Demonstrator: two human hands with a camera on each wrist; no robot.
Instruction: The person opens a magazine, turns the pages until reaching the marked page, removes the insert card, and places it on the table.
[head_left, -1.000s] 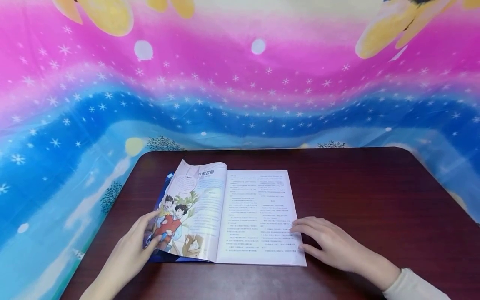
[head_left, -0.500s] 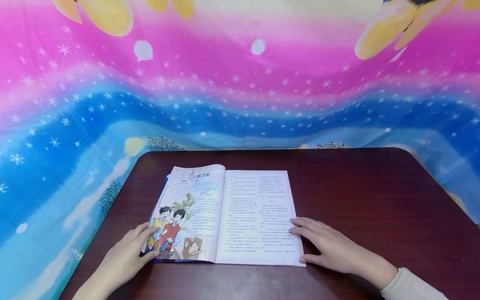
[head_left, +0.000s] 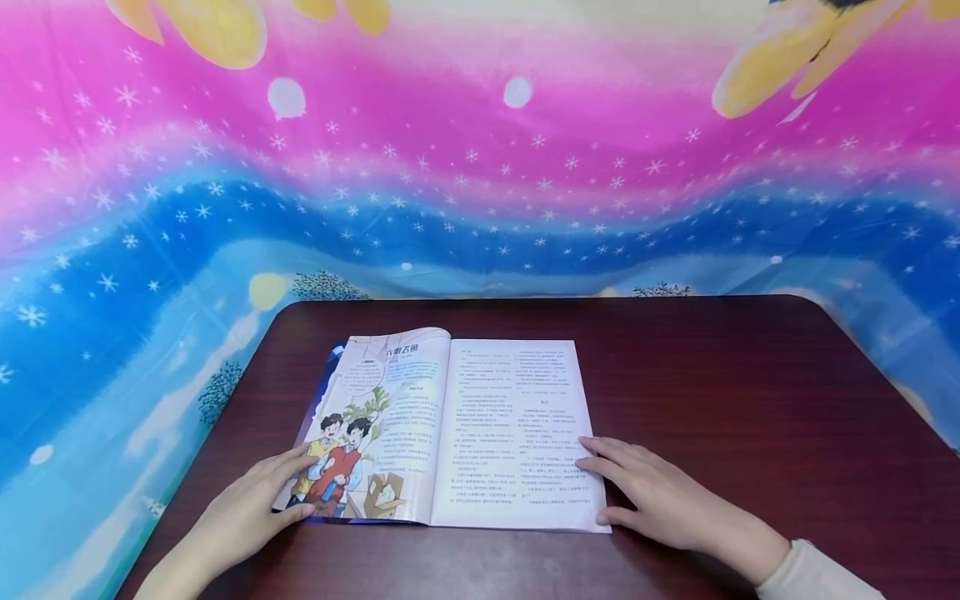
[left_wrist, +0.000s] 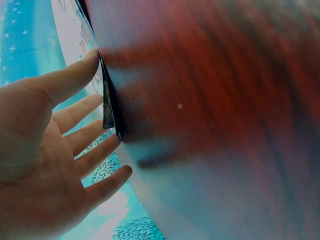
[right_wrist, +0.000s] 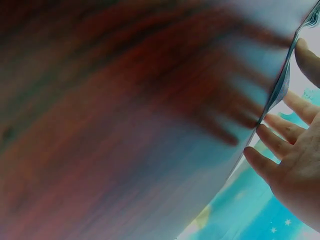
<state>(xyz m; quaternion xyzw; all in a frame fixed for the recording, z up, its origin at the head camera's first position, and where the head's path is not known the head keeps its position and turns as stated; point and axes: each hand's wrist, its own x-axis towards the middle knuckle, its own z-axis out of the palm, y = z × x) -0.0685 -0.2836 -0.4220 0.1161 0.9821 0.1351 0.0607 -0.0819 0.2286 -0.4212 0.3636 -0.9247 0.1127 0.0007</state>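
Note:
An open magazine (head_left: 517, 433) lies on the dark wooden table in the head view. Its left page (head_left: 408, 417) bears a drawing of two cartoon figures and text; the right page is all print. My left hand (head_left: 243, 504) rests at the lower left edge, fingertips and thumb touching the illustrated page. In the left wrist view, the fingers (left_wrist: 82, 132) are spread along the magazine's edge. On the other side, my right hand (head_left: 667, 500) touches the lower right edge with loosely extended fingers. The right wrist view shows those fingers (right_wrist: 275, 142) beside the page edges.
The brown table (head_left: 712, 375) has rounded far corners. Behind it and down its left and right sides hangs a pink and blue cloth (head_left: 480, 200) printed with snowflakes. A dark blue cover or page (head_left: 318, 400) shows from under the left page.
The left page, raised and curled a second ago, now lies flatter. My left hand has moved down and to the left with it. The right hand has stayed nearly still.

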